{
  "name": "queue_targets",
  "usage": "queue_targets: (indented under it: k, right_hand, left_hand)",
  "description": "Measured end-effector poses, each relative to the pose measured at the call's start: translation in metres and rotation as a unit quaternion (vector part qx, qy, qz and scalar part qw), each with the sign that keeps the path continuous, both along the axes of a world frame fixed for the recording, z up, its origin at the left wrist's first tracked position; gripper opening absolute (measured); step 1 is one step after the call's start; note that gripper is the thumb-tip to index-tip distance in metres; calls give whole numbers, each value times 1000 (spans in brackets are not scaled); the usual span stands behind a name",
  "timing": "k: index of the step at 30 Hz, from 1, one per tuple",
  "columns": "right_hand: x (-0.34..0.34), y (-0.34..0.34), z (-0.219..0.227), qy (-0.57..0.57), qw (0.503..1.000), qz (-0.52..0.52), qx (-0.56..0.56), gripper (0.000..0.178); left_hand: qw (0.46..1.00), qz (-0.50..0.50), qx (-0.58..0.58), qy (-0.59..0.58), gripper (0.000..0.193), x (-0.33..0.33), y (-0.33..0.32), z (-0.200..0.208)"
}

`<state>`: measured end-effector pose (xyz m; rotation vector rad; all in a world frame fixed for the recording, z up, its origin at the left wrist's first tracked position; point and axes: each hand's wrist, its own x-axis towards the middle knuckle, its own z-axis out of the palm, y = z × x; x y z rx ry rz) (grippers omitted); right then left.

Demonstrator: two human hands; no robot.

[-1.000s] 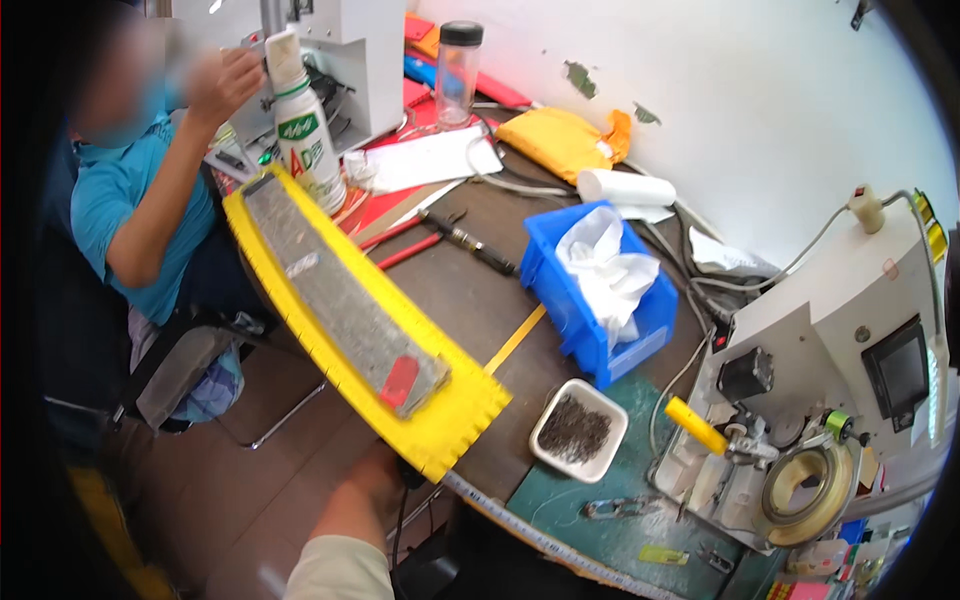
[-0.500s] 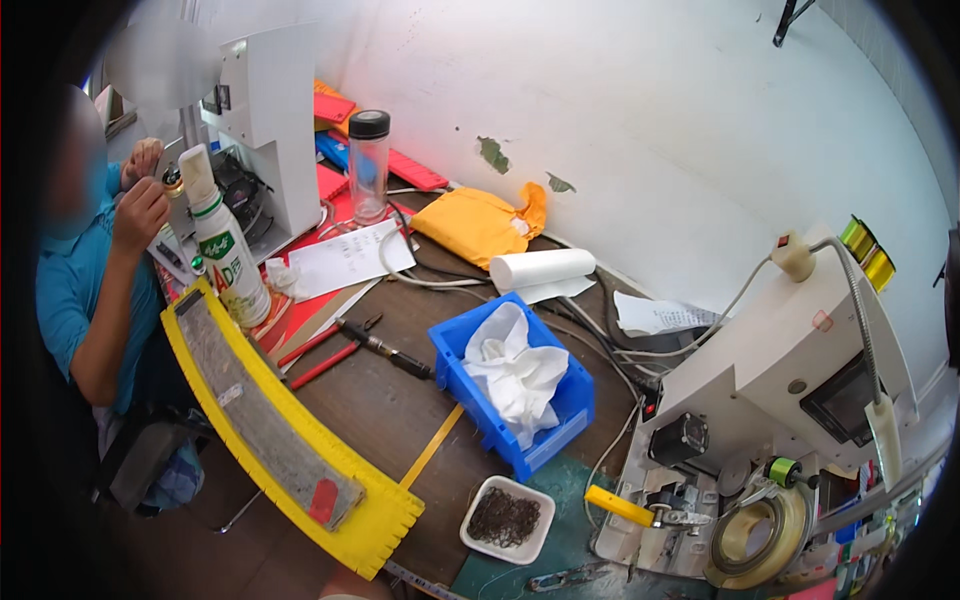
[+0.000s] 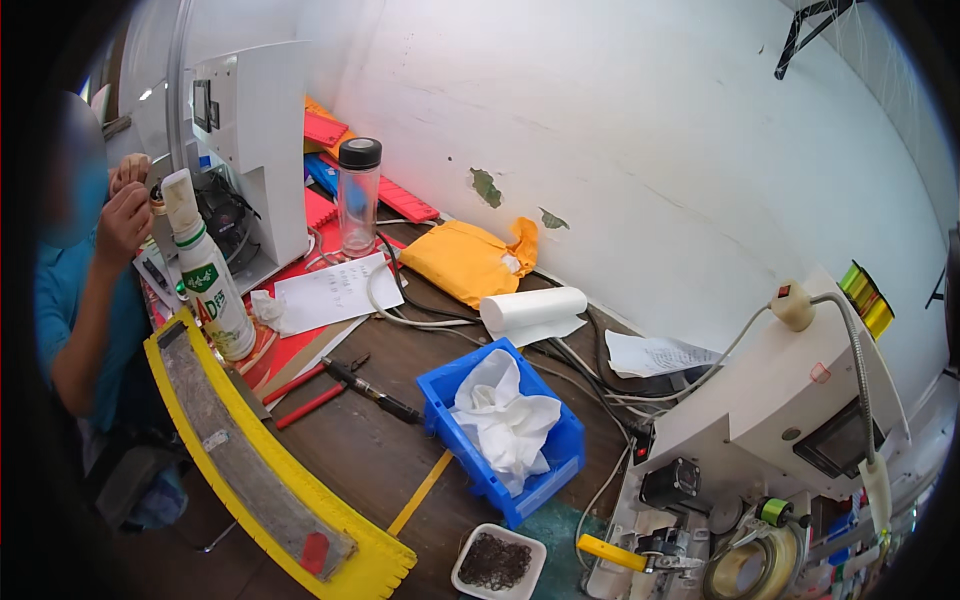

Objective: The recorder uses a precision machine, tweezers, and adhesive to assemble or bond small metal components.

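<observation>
Neither my left hand nor my right hand shows in the head view. Toward the near side of the bench stands a small white tray of fine dark, wiry pieces. Just beyond it a blue plastic bin holds crumpled white tissue. At right is a white bench machine with a yellow-handled clamp and a roll of clear tape. Red-handled pliers lie left of the bin beside a black pen-like tool.
A long yellow board with a grey strip runs along the left bench edge. Beyond it a person in a blue shirt holds up a small part at another machine. A white bottle, clear flask, orange packet and cables surround the middle.
My view has tilted upward, so the bench things sit lower in the picture and more wall shows. The co-worker's hands stay raised. Nothing on the bench has visibly been moved.
</observation>
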<state>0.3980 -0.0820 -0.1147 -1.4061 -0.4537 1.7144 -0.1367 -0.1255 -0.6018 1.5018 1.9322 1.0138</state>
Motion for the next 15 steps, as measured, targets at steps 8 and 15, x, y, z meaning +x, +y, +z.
queue_targets:
  k: [8, 15]
  right_hand:
    - [-23, -20, -10, 42, 961, 269, 51, 11]
    - [-64, -42, -4, -174, 814, 545, 99, 39]
  left_hand:
    - [998, 47, -25, 37, 66, -5, -60, 32]
    - [988, 121, -45, 87, 71, -9, -155, 84]
